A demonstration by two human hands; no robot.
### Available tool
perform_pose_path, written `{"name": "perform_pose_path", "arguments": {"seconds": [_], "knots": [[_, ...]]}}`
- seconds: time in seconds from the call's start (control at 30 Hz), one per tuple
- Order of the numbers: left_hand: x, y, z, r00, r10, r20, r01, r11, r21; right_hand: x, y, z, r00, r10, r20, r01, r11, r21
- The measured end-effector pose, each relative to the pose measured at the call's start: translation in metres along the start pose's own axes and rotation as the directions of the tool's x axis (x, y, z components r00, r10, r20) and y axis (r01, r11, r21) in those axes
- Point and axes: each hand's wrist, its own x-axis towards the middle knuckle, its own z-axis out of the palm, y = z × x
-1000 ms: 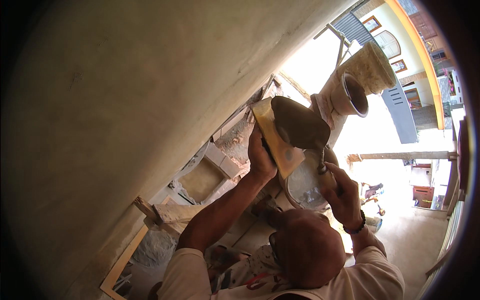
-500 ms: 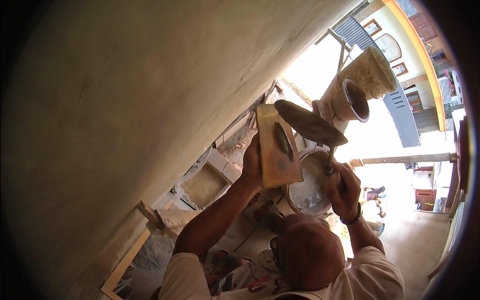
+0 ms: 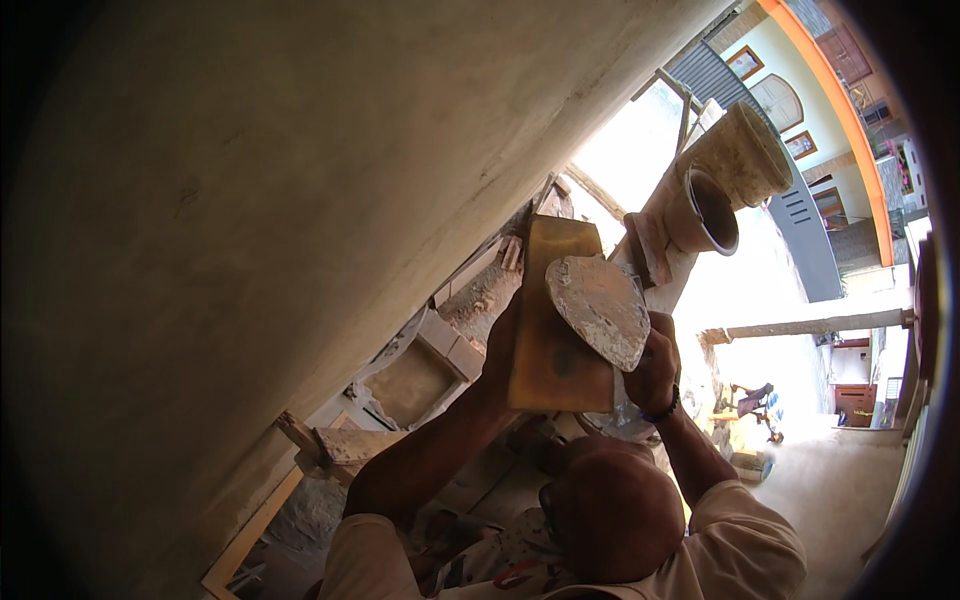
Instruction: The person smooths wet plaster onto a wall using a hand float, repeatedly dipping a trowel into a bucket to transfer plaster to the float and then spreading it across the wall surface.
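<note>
My left hand (image 3: pixel 503 335) is closed on a flat rectangular yellow-brown plastering float (image 3: pixel 560 385), held upright along its long side. Most of those fingers are hidden behind the float. In front of the float's face, a leaf-shaped trowel blade (image 3: pixel 600 310) overlaps it, smeared with pale dried mortar. Whether blade and float touch, I cannot tell. My right hand (image 3: pixel 655 365) is wrapped round the trowel's handle, which is largely hidden. Below the two tools, a bucket of wet grey mix (image 3: pixel 622 420) shows only in part.
A large plastered wall (image 3: pixel 250 200) fills the left side, close to my left arm. At the upper right stand a small bucket (image 3: pixel 710 215) and a bigger mortar-stained one (image 3: pixel 750 155). A sandy-coloured box (image 3: pixel 405 390), a timber bracket (image 3: pixel 340 445) and a horizontal beam (image 3: pixel 810 323) lie around.
My right hand has moved up and left, turning the trowel so its blade now lies across the float. The float has come slightly lower and now hides more of the bucket.
</note>
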Motion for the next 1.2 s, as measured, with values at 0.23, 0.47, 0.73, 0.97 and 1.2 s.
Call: {"name": "perform_pose_path", "arguments": {"seconds": [0.23,0.47,0.73,0.97,1.2], "knots": [[0.0,0.005,-0.009,0.995,0.101,0.016,-0.102,0.988,0.115,-0.001,0.004,-0.028,0.992,-0.031,0.122,0.05,0.987,-0.156],[-0.002,0.01,-0.016,0.992,0.123,-0.006,-0.122,0.99,0.073,-0.034,0.021,-0.07,0.992,0.012,0.126,0.001,0.994,-0.106],[-0.038,0.03,0.019,0.996,0.08,-0.036,-0.071,0.978,0.195,-0.066,-0.013,-0.164,0.795,0.481,0.371,-0.369,0.867,-0.334],[-0.083,0.063,0.045,0.996,-0.078,-0.036,0.084,0.972,0.218,-0.093,0.037,-0.16,0.466,0.394,0.793,0.092,0.869,-0.486],[-0.168,0.071,0.092,0.929,0.358,-0.096,-0.082,0.452,0.888,-0.08,0.088,-0.112,0.355,0.407,0.842,-0.184,0.913,-0.363]]}}
